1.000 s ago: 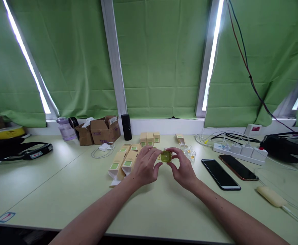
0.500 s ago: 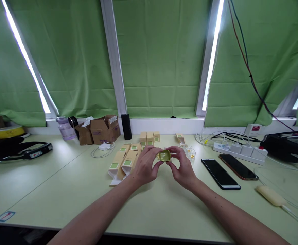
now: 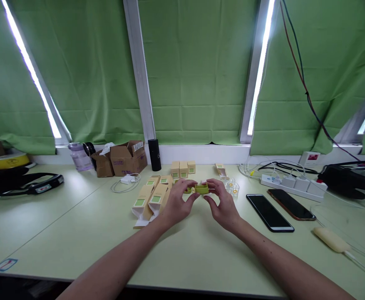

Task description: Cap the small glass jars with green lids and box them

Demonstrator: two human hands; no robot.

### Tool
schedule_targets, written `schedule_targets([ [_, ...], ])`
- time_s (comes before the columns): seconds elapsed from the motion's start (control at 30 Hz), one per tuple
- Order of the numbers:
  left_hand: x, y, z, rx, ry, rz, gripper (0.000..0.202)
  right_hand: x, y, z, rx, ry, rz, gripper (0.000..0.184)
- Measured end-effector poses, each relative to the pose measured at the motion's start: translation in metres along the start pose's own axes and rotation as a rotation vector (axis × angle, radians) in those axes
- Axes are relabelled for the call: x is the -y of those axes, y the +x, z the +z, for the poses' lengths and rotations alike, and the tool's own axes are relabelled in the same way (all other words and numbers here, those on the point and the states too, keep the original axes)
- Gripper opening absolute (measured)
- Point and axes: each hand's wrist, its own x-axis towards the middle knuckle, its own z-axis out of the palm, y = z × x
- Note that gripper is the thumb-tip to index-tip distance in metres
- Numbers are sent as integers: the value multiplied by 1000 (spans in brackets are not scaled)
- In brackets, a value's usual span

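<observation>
Between my two hands, above the table, is a small olive-green container (image 3: 202, 189) with a rounded rectangular shape, its long side facing me. My right hand (image 3: 224, 204) grips it from the right, fingers behind and thumb below. My left hand (image 3: 178, 203) is closed at its left end, thumb and forefinger around a small yellowish part. Another olive-green piece (image 3: 187, 190) shows partly behind my left fingers; whether it is joined to the container I cannot tell. Small clear containers (image 3: 232, 187) with gold centres stand just beyond my right hand.
Several tan cartons with green labels (image 3: 155, 199) lie left of my hands, and more cartons (image 3: 183, 168) stand behind. Two phones (image 3: 270, 212) (image 3: 291, 204) lie at right, near a power strip (image 3: 294, 186). Brown boxes (image 3: 127, 160) and a black bottle (image 3: 155, 155) line the back.
The container has tilted, so its hollow inside that faced me is now hidden and its side shows. An olive-green piece now shows behind my left fingers. Both hands stay nearly in place.
</observation>
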Motion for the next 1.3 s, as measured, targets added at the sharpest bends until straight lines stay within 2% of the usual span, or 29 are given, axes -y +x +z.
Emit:
schedule_targets([
  [0.17, 6, 3, 4, 10, -243, -281, 25, 1, 0, -2, 31, -59, 24, 48],
  [0.23, 8, 4, 5, 20, -319, -353, 30, 1, 1, -2, 36, -45, 28, 47],
  [0.57, 9, 7, 5, 110, -411, -432, 53, 3, 8, -1, 118, 168, 234, 39],
  [0.7, 9, 7, 4, 113, -412, -411, 53, -2, 8, 1, 131, 415, 282, 40],
  [0.83, 6, 6, 3, 134, -426, -354, 45, -6, 8, 1, 139, 588, 321, 42],
  [0.97, 6, 5, 1, 174, -300, -272, 25, -5, 9, -2, 127, 742, 385, 42],
  [1.07, 8, 3, 1, 134, -164, -207, 11, -4, 10, -4, 105, 818, 433, 41],
  [1.17, 10, 1, 1, 100, -77, -88, 29, -3, 10, -4, 102, 837, 475, 40],
  [1.3, 8, -1, 0, 143, 4, 57, 56, -3, 11, -2, 97, 787, 504, 44],
])
